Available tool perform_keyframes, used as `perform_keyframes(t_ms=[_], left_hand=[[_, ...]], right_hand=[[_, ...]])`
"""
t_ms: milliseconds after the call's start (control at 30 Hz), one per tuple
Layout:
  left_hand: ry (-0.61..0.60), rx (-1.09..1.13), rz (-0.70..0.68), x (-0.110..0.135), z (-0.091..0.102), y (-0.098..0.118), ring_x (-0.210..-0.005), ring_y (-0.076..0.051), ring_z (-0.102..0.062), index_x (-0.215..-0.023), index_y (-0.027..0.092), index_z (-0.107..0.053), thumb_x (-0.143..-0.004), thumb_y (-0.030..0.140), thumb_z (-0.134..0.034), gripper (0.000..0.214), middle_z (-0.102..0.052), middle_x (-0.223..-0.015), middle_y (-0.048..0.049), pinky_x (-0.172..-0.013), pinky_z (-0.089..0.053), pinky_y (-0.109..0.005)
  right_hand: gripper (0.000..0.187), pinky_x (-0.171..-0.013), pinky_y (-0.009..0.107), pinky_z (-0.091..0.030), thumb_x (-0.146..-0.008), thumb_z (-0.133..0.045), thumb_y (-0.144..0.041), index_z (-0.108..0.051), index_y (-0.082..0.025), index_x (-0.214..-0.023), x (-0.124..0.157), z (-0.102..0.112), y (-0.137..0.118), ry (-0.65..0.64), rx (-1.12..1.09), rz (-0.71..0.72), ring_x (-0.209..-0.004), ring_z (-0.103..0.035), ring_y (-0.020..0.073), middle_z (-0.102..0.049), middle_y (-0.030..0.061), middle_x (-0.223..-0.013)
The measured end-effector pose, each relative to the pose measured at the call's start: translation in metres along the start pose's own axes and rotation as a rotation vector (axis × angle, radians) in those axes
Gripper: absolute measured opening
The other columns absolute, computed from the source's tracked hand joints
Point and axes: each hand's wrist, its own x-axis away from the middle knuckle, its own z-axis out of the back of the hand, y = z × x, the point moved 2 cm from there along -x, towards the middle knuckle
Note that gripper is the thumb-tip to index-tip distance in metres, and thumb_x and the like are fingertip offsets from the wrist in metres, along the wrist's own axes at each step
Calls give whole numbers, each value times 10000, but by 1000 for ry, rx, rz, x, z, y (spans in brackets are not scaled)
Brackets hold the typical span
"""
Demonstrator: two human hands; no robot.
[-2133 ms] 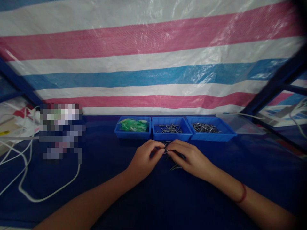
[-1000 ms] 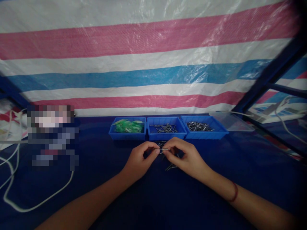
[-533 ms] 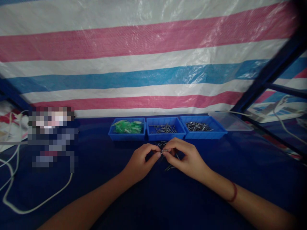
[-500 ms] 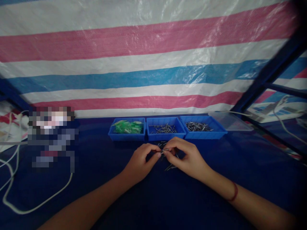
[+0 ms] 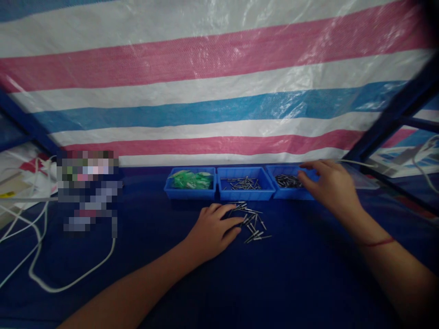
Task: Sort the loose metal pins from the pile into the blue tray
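My left hand [image 5: 213,229] lies on the dark blue table cloth [image 5: 240,283], fingers stretched out and touching the left edge of a loose pile of small metal pins [image 5: 253,223]. My right hand [image 5: 329,185] is raised over the right blue tray [image 5: 295,195], fingers apart, thumb and fingertips just above the metal pieces [image 5: 287,181] in it. I see nothing held in either hand. The middle blue tray [image 5: 245,196] holds more metal pins. The left blue tray [image 5: 190,195] holds green plastic pieces [image 5: 190,180].
A striped pink, white and blue tarp [image 5: 212,91] hangs right behind the trays. White cables [image 5: 68,284] loop over the cloth at the left. A clear plastic box [image 5: 365,183] sits beside the right tray. A dark blue frame post [image 5: 387,123] slants at the right.
Both hands were pinched together on a small metal piece above the pile. Now my right hand has moved right, over the right tray, and my left hand has dropped flat beside the pile.
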Motion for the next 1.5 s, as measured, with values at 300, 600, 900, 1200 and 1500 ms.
perform_keyframes(t_ms=[300,600,900,1200,1500], left_hand=[[23,4,-29,-4,-5,-9,-933,-194,-558,-1052,168,-639,-935,178,-423,246,-634,-1081,-74,-846,-439,-345],[65,35,-27,-5,-7,-14,-910,-195,-574,-1102,167,-592,-933,144,-412,247,-620,-1008,-79,-849,-462,-339],[116,106,18,-5,-9,-15,-956,-203,-549,-1116,162,-571,-933,133,-392,258,-604,-1027,-86,-871,-451,-358],[222,402,75,-5,-3,-8,-1000,-184,-562,-1126,177,-572,-947,199,-394,254,-589,-1064,-79,-912,-439,-320],[254,743,232,-4,-9,-5,-931,-168,-615,-1152,189,-553,-877,225,-536,279,-632,-1043,-63,-835,-493,-278]], right_hand=[[114,-790,395,-453,-845,-552,-218,-641,-199,-914,15,2,-76,-98,-343,314,-848,-592,229,-667,71,-901],[123,-745,380,-460,-843,-547,-173,-637,-209,-918,37,-5,-116,-310,-538,480,-799,-589,200,-671,53,-859],[253,-796,413,-476,-818,-618,-237,-598,-201,-1067,51,-13,-135,-391,-543,370,-898,-593,237,-671,87,-980],[161,-760,371,-492,-826,-603,-238,-554,-205,-976,50,-12,-132,-352,-609,229,-857,-591,219,-639,67,-918],[100,-750,356,-482,-891,-506,-193,-590,-212,-941,48,-7,-136,-353,-731,271,-842,-589,206,-659,67,-887]])
